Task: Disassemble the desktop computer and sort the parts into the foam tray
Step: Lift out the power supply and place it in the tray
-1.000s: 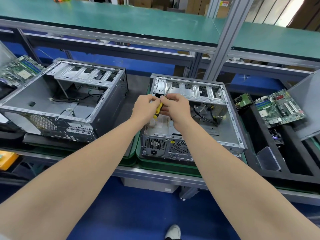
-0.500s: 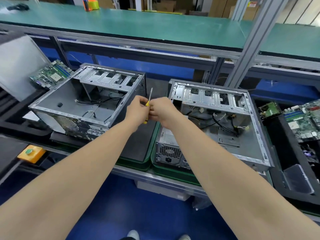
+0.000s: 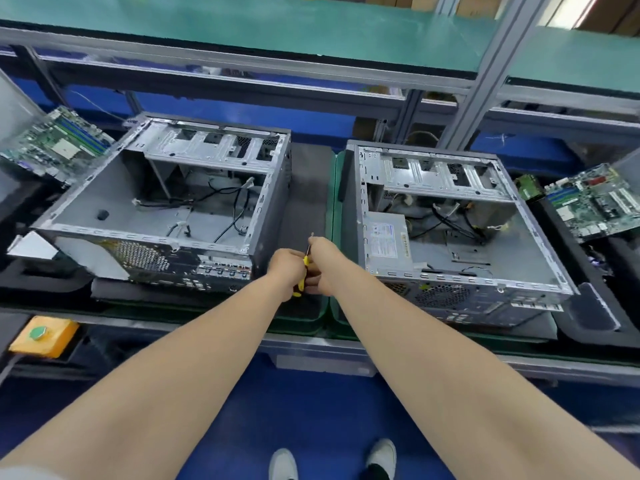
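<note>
Two open grey computer cases lie on their sides on the bench. The left case [image 3: 166, 209] holds only loose cables. The right case [image 3: 450, 233] keeps a silver power supply [image 3: 386, 242] and cables. My left hand [image 3: 285, 271] and my right hand [image 3: 320, 263] meet in the gap between the cases, both gripping a yellow-handled screwdriver [image 3: 304, 263]. Its thin metal shaft points up, and my right fingers pinch it near the tip. Black foam trays sit at far left [image 3: 20, 268] and far right [image 3: 588, 306].
A green motherboard [image 3: 57, 142] leans at the left, another motherboard [image 3: 595, 202] lies in the right tray beside a small green card [image 3: 528, 187]. A yellow box with a green button [image 3: 43, 336] sits at the bench front. An aluminium post [image 3: 485, 81] rises behind.
Both hands moved with the screwdriver out of the right case to the gap between the cases, and lower toward the bench front. The view shifted left.
</note>
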`<state>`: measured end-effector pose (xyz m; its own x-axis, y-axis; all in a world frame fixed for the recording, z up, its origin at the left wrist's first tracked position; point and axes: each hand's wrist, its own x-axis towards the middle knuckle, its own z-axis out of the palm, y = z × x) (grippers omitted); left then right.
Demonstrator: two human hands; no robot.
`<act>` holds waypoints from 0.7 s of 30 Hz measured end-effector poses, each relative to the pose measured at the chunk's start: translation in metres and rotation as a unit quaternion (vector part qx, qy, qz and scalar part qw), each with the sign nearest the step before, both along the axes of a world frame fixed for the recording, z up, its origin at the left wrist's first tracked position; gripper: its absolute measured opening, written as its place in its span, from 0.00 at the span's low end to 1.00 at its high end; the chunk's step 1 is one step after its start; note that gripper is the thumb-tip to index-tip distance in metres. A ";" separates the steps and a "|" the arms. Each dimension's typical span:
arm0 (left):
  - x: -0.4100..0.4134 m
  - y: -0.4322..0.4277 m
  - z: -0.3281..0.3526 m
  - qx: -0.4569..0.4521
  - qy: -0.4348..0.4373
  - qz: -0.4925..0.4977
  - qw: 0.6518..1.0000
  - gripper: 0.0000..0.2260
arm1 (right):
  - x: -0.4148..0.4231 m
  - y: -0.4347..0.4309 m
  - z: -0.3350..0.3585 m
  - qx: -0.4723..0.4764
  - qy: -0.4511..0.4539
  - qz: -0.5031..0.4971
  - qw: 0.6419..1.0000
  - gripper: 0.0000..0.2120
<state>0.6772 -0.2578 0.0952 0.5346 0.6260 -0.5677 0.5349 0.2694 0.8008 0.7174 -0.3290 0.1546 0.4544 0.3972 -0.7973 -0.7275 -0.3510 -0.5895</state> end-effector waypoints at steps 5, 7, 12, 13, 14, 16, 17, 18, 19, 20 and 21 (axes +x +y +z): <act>-0.003 0.011 -0.008 0.056 0.002 -0.036 0.998 0.18 | -0.002 -0.004 -0.027 -0.022 -0.051 -0.014 0.998 0.22; -0.005 0.009 -0.006 0.056 0.004 -0.043 0.998 0.17 | -0.002 -0.003 -0.028 -0.026 -0.066 -0.013 0.997 0.22; -0.002 0.010 -0.002 0.076 -0.015 -0.062 0.995 0.14 | -0.003 0.008 -0.013 -0.036 -0.122 -0.001 0.992 0.24; 0.000 0.009 0.002 0.077 -0.026 -0.066 0.994 0.13 | -0.001 0.012 -0.006 -0.031 -0.146 0.006 0.989 0.24; 0.004 0.008 0.006 0.080 -0.040 -0.070 0.994 0.12 | 0.002 0.015 0.002 -0.029 -0.180 0.017 0.983 0.24; 0.013 0.003 0.018 0.079 -0.065 -0.062 0.993 0.11 | 0.011 0.016 0.023 -0.035 -0.273 0.035 0.961 0.22; 0.019 -0.001 0.027 0.078 -0.070 -0.056 0.993 0.13 | 0.019 0.013 0.034 -0.036 -0.328 0.039 0.943 0.19; 0.025 -0.005 0.035 0.083 -0.074 -0.054 0.992 0.15 | 0.027 0.008 0.043 -0.034 -0.383 0.041 0.922 0.17; 0.032 -0.010 0.042 0.093 -0.079 -0.057 0.991 0.15 | 0.036 -0.001 0.050 -0.030 -0.433 0.033 0.900 0.16; 0.039 -0.015 0.049 0.103 -0.086 -0.062 0.989 0.14 | 0.046 -0.011 0.053 -0.023 -0.470 0.009 0.883 0.15; 0.045 -0.021 0.056 0.108 -0.097 -0.068 0.987 0.15 | 0.058 -0.023 0.055 -0.018 -0.496 -0.026 0.868 0.14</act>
<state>0.7222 -0.2785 0.1515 0.7067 0.6369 -0.3081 0.3861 0.0177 0.9223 0.7749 -0.3522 0.2091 0.9409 0.3384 -0.0155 0.1157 -0.3642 -0.9241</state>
